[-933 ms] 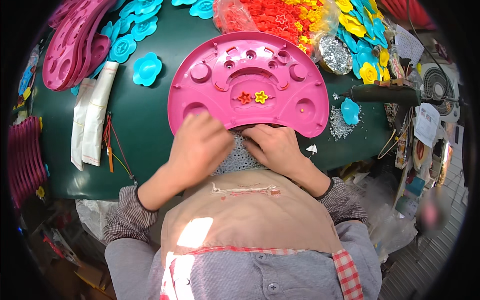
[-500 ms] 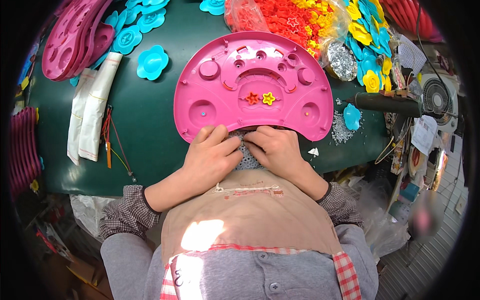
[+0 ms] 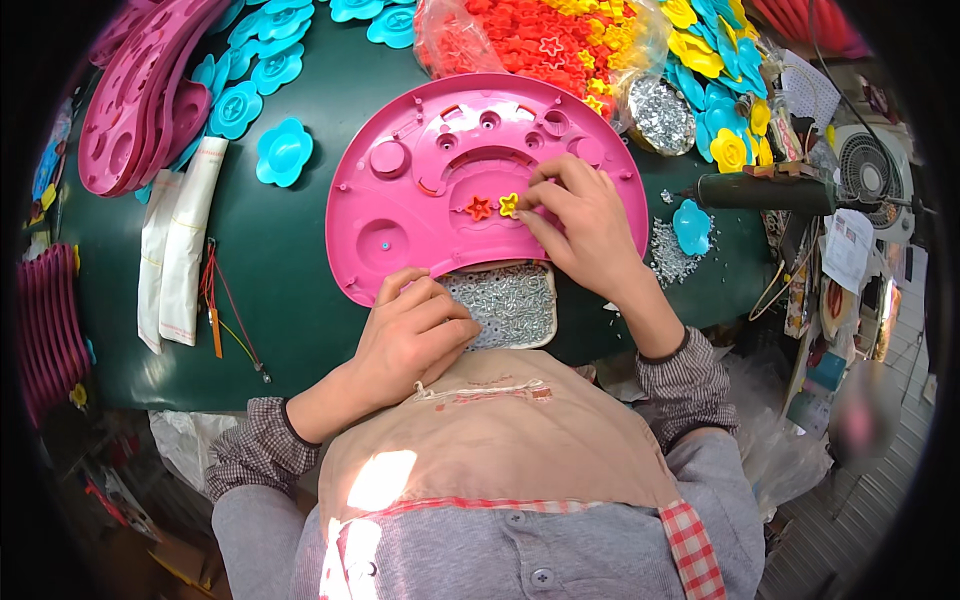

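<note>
Right fingers (image 3: 548,194) curled beside a yellow plastic star (image 3: 508,205)
It sat on a curved pink plastic panel (image 3: 362,205); left fingers (image 3: 415,292) bent at its lower edge, and neither hand's grip could be told.

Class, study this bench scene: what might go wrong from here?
The right grip, right by the yellow star, might nudge it out of place. The tray of small silvery pieces sits near the lower edge of the pink panel; bumping the panel could jostle them, perhaps spilling some.
</note>
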Demonstrator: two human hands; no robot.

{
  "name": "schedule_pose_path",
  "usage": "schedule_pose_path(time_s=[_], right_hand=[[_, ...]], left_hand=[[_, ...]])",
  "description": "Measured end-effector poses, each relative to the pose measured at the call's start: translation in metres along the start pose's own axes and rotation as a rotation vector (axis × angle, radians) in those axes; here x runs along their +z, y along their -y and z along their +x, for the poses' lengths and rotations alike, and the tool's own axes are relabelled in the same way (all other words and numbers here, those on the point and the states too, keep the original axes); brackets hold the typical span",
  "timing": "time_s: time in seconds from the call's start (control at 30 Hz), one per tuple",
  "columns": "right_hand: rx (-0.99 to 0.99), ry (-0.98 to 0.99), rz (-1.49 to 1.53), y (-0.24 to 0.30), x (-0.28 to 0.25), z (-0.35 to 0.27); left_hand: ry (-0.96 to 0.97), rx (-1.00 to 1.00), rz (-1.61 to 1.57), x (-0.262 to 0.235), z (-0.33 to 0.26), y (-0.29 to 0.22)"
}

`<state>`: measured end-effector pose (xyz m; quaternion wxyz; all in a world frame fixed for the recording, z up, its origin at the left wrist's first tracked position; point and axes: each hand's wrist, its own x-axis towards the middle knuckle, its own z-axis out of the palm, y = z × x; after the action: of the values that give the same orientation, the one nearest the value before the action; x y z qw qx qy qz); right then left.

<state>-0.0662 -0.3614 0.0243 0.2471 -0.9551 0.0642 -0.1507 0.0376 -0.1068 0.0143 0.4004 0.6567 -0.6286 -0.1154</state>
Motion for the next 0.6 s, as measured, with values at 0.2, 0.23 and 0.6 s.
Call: schedule_pose_path(time_s=[0.2,0.23,0.6], right_hand=[[0.032,0.111,-0.086,-0.008,0.01,0.01],[0.038,0.118,-0.085,-0.008,0.01,0.01],[0.107,0.21,-0.095,0.001,0.005,0.025]], left_hand=[[-0.123,-0.036,-0.064,0.0,-0.002,0.0],[-0.159,-0.039,-0.086,0.001,-0.002,0.001],[-0.167,-0.132,-0.02,-0.015,0.047,0.042]])
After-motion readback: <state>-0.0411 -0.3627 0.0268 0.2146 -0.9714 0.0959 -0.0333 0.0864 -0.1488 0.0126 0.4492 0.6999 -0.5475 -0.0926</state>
